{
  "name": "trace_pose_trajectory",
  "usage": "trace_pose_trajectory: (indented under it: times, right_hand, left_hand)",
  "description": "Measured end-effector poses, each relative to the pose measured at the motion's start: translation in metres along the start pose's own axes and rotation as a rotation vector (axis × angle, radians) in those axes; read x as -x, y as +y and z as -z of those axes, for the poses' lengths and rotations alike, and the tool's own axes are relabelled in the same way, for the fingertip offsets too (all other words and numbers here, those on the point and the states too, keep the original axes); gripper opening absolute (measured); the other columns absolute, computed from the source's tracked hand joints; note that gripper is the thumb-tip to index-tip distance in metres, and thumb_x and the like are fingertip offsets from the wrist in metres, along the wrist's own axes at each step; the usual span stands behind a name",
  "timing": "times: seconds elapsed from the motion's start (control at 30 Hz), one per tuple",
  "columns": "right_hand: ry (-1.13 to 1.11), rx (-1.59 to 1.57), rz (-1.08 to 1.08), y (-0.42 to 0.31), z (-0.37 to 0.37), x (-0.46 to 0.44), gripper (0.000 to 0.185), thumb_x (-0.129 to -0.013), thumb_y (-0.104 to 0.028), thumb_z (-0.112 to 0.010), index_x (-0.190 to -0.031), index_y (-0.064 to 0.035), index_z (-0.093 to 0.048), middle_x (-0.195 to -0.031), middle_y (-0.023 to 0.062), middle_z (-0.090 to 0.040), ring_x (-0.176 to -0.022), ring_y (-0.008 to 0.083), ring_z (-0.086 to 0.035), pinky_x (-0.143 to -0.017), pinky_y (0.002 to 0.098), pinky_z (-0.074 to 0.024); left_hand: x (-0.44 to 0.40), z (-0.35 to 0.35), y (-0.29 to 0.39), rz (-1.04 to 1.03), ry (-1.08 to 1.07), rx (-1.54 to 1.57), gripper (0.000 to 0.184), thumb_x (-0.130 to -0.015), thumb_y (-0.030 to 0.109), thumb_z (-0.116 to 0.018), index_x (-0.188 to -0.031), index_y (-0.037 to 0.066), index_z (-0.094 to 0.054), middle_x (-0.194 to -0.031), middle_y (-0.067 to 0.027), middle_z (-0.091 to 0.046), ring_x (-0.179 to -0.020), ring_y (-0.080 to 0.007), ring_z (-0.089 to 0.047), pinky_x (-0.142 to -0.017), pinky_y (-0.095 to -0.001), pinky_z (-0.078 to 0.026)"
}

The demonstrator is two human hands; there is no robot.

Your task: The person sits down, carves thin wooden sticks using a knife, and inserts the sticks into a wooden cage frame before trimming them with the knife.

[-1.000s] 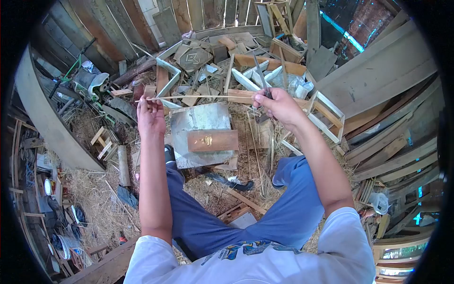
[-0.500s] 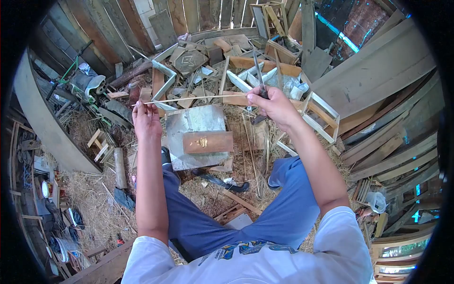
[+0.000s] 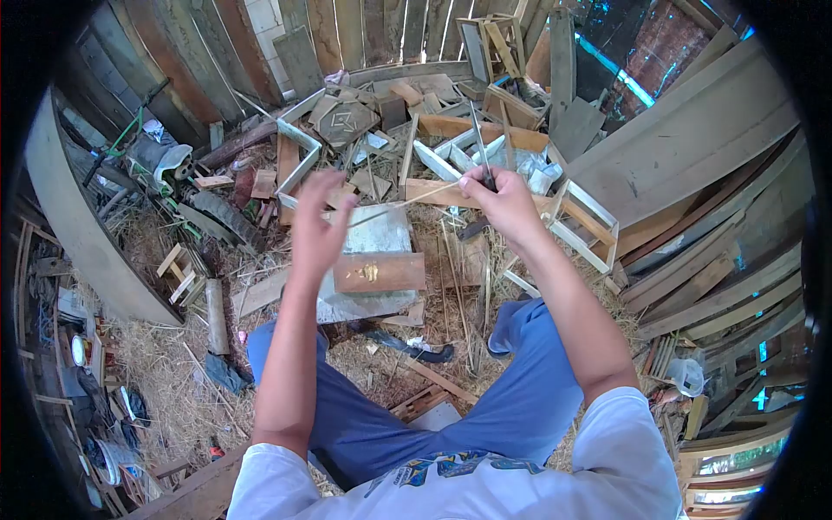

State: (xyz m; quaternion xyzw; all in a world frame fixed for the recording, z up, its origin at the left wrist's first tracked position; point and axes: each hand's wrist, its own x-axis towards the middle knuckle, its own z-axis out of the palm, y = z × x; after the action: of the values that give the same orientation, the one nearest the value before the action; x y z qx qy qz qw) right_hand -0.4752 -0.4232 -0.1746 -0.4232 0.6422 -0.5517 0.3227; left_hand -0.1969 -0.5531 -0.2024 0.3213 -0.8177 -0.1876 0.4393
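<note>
My right hand [image 3: 505, 204] is closed around the dark handle of a knife [image 3: 478, 139], its blade pointing up and away. The same hand pinches one end of a thin pale strip [image 3: 416, 198], which slants down to the left. Near the strip's other end, my left hand [image 3: 321, 225] is blurred, with its fingers apart and no clear hold on the strip. Below the hands lies a reddish-brown wood block [image 3: 380, 272] with yellowish marks, on a pale worn board [image 3: 368, 305].
White-edged wooden frames [image 3: 589, 225] and scrap wood [image 3: 347, 121] lie beyond my hands. A large curved plank [image 3: 78, 225] stands at left, and long boards [image 3: 685, 147] lean at right. Straw covers the ground around my legs.
My left hand has moved right and toward the strip's middle, and its fingers have opened. The strip's left end now hangs lower. The right hand still holds knife and strip.
</note>
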Motion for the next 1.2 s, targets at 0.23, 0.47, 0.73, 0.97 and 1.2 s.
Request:
trace_pose_trajectory:
  times: [0.23, 0.47, 0.73, 0.97, 1.2]
  right_hand:
    - [-0.01, -0.047, -0.052, -0.009, 0.001, 0.004, 0.013, -0.094, -0.017, -0.069, -0.096, -0.0045, -0.069, -0.082, -0.0025, -0.065, -0.071, 0.0057, -0.053, -0.065, 0.0247, -0.042]
    - [-0.01, -0.045, -0.142, -0.012, 0.009, 0.004, 0.016, -0.097, -0.019, -0.07, -0.099, -0.0034, -0.069, -0.085, -0.0005, -0.068, -0.077, 0.0076, -0.058, -0.072, 0.0262, -0.0471]
    - [-0.052, -0.074, -0.089, 0.0, 0.018, 0.006, 0.014, -0.099, -0.023, -0.069, -0.1, -0.0091, -0.067, -0.081, -0.0052, -0.064, -0.055, 0.0018, -0.04, -0.049, 0.022, -0.0292]
    - [-0.07, -0.026, -0.075, 0.001, 0.025, 0.008, 0.016, -0.099, -0.024, -0.068, -0.103, -0.0087, -0.067, -0.085, -0.0047, -0.065, -0.062, 0.0035, -0.048, -0.057, 0.0229, -0.0384]
    - [0.039, 0.406, -0.022, 0.043, 0.106, -0.03, 0.023, -0.093, -0.024, -0.071, -0.098, -0.0014, -0.072, -0.091, 0.0064, -0.073, -0.085, 0.0133, -0.065, -0.08, 0.0318, -0.0517]
  left_hand:
    - [0.019, -0.036, 0.04, 0.024, -0.372, 0.112, 0.021, -0.097, 0.013, -0.064, -0.114, 0.002, -0.066, -0.097, -0.0187, -0.071, -0.092, -0.0371, -0.07, -0.079, -0.0412, -0.054]
    - [0.023, -0.044, 0.044, 0.201, -0.51, 0.248, 0.019, -0.103, 0.012, -0.053, -0.113, 0.002, -0.067, -0.069, -0.0114, -0.058, -0.063, -0.0236, -0.057, -0.063, -0.0365, -0.047]
    - [0.025, -0.049, 0.05, 0.259, -0.584, 0.399, 0.022, -0.105, 0.014, -0.053, -0.115, 0.001, -0.068, -0.068, -0.0115, -0.058, -0.062, -0.0213, -0.057, -0.064, -0.0351, -0.048]
    - [0.026, -0.049, 0.055, 0.248, -0.542, 0.385, 0.02, -0.103, 0.015, -0.057, -0.113, 0.002, -0.067, -0.07, -0.0143, -0.06, -0.063, -0.0245, -0.057, -0.063, -0.0369, -0.048]
    - [0.029, -0.057, 0.055, 0.185, -0.547, 0.296, 0.019, -0.103, 0.012, -0.057, -0.114, 0.002, -0.068, -0.07, -0.0066, -0.059, -0.063, -0.0142, -0.054, -0.062, -0.0307, -0.046]
